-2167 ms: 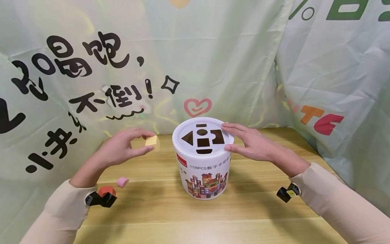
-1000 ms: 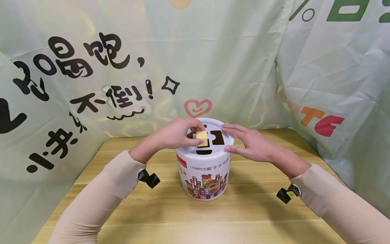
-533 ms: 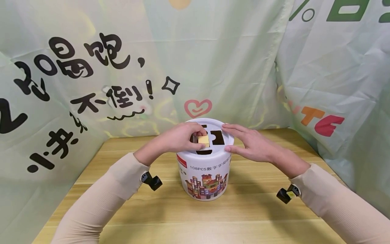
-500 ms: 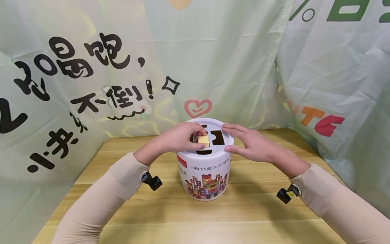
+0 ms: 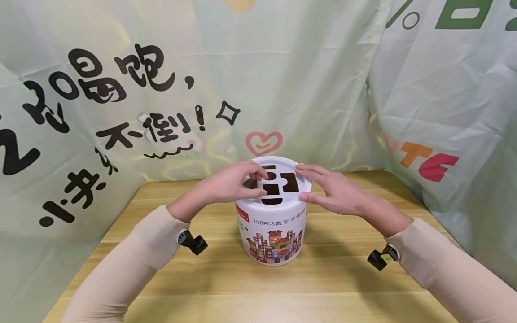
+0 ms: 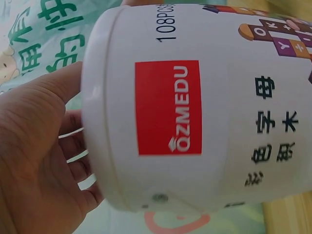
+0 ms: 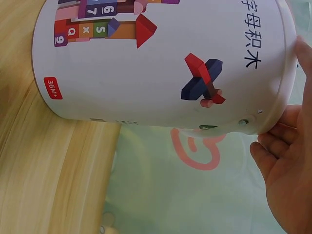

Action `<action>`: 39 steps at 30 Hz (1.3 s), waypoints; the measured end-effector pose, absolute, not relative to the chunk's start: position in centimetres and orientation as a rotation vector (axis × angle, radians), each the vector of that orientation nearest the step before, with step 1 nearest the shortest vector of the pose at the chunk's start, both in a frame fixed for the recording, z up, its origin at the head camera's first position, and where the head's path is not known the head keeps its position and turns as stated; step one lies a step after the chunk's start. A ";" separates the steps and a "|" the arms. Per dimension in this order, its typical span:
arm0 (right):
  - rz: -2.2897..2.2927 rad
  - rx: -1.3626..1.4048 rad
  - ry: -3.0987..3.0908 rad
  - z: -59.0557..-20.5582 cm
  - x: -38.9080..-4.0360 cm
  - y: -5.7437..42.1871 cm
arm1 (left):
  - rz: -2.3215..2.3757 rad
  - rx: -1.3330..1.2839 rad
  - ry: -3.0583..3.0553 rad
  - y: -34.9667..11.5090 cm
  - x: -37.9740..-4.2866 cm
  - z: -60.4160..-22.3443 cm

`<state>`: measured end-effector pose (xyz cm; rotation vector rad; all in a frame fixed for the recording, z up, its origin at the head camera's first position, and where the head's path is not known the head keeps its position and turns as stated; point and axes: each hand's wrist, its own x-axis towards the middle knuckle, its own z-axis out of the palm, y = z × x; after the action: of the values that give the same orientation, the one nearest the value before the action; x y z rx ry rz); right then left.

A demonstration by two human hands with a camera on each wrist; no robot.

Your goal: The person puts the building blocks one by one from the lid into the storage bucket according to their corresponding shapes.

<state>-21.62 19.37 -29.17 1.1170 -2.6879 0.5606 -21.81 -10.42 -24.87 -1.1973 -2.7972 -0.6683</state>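
Note:
A white tub (image 5: 274,233) with pictures of toy blocks on its side stands upright on the table. Its white lid (image 5: 291,196) has several dark cut-outs: square, round, triangular and others. Over the lid's left part is my left hand (image 5: 230,181), thumb and fingers apart beside the square hole, with nothing between them. The left wrist view shows that hand (image 6: 36,146) behind the rim, near the red label (image 6: 168,109). My right hand (image 5: 337,190) rests with extended fingers on the lid's right edge; the right wrist view also shows it (image 7: 292,165) at the rim.
The tub stands mid-table on light wood (image 5: 258,296). A printed cloth (image 5: 303,98) hangs close behind it and along both sides. Small black cameras (image 5: 193,242) sit on both wrists.
The left hand carried a yellow block from the left to the square hole and let it go; the block is out of sight. That hand has drawn back slightly. The right hand stays put.

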 end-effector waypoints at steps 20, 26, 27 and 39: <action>0.569 1.144 -2.657 -29.2 -21.7 19.4 | -0.670 -1.014 -2.680 -20.2 -17.7 -26.3; 0.578 1.148 -2.660 -29.1 -21.7 19.4 | -0.697 -0.883 -2.705 -24.0 -16.3 -27.6; 0.580 1.147 -2.661 -29.2 -21.7 19.4 | -0.694 -0.868 -2.703 -24.6 -16.1 -27.9; 0.588 1.149 -2.665 -29.3 -21.9 19.4 | -0.745 -0.608 -2.772 -31.3 -13.7 -30.9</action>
<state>-21.93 19.35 -29.34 1.1490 -2.6646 0.5880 -13.75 -31.31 -30.88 -0.6076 -2.7717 -0.7448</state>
